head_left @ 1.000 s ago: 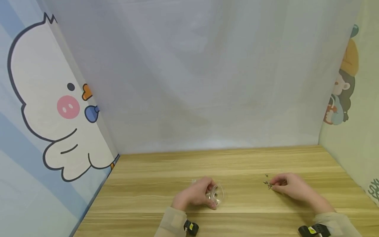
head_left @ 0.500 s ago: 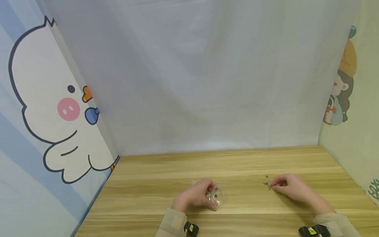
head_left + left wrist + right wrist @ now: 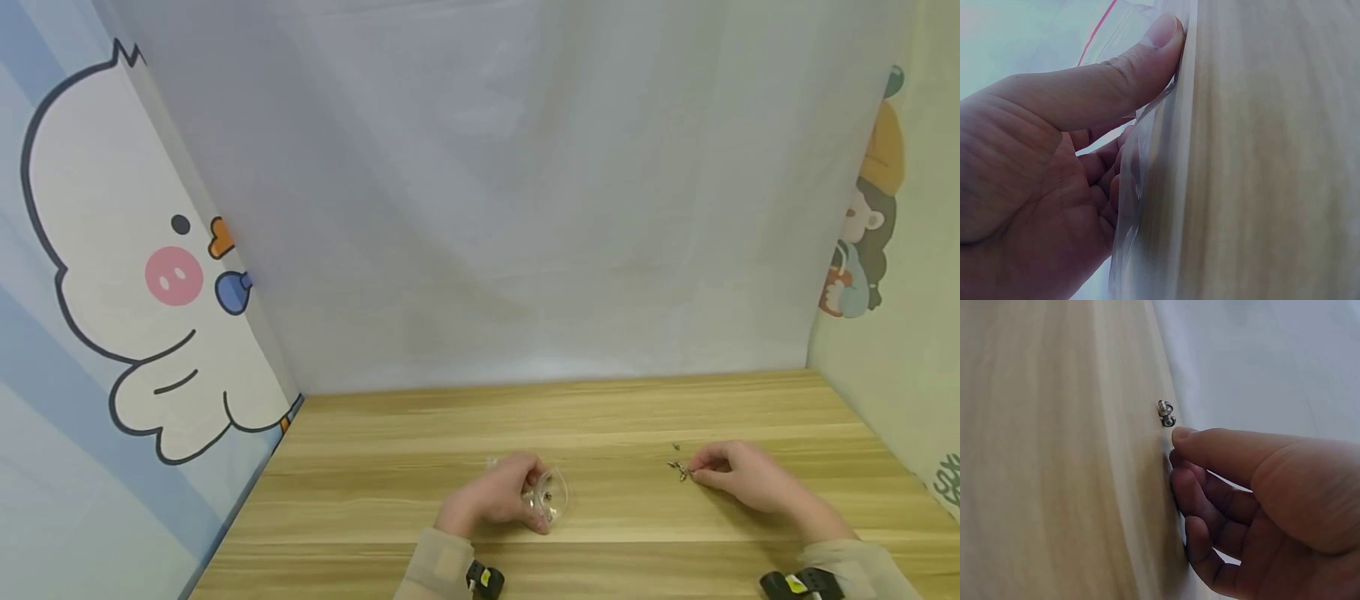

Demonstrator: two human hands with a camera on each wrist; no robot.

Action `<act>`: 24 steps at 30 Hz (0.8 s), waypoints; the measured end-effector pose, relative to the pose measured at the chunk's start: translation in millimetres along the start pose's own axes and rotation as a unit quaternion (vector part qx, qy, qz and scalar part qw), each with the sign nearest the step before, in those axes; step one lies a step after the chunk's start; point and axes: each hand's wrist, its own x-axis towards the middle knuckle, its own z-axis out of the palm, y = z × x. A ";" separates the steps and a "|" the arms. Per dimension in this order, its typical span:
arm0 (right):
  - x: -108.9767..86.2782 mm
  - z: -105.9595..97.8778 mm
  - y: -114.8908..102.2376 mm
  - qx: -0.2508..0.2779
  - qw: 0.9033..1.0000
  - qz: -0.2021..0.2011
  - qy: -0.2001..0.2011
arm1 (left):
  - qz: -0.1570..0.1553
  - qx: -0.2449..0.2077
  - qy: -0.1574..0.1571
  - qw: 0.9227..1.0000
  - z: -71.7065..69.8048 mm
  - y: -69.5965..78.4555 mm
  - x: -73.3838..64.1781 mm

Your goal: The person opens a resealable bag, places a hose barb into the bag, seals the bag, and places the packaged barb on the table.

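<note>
Small metal pieces [image 3: 681,472] lay on the tabletop [image 3: 600,421], the right hand [image 3: 752,480] curled right beside them; pinching one, I couldn't tell! Leftward, the left hand [image 3: 497,493] gripped a clear bag [image 3: 557,493]; green lettering [image 3: 949,481], right edge, was unreadable.

Small metal pieces [image 3: 682,473] lie right of a clear bag [image 3: 555,498].
</note>
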 end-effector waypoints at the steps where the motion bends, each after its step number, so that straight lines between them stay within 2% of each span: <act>1: -0.3 -0.4 -0.7 0.003 1.000 0.002 -0.001 | -0.001 -0.001 -0.001 1.000 -0.1 0.1 -0.1; 9: -1.0 -0.2 -9.7 0.027 1.000 -0.003 -0.009 | -0.006 0.000 -0.003 1.000 0.5 -1.6 0.7; 18: 5.8 11.3 -21.5 0.030 0.998 -0.053 -0.002 | -0.010 -0.003 0.000 1.000 0.6 -2.2 0.9; 24: 11.4 23.9 -33.6 0.050 0.995 -0.087 -0.016 | -0.004 -0.005 -0.001 1.000 -0.1 -1.4 1.0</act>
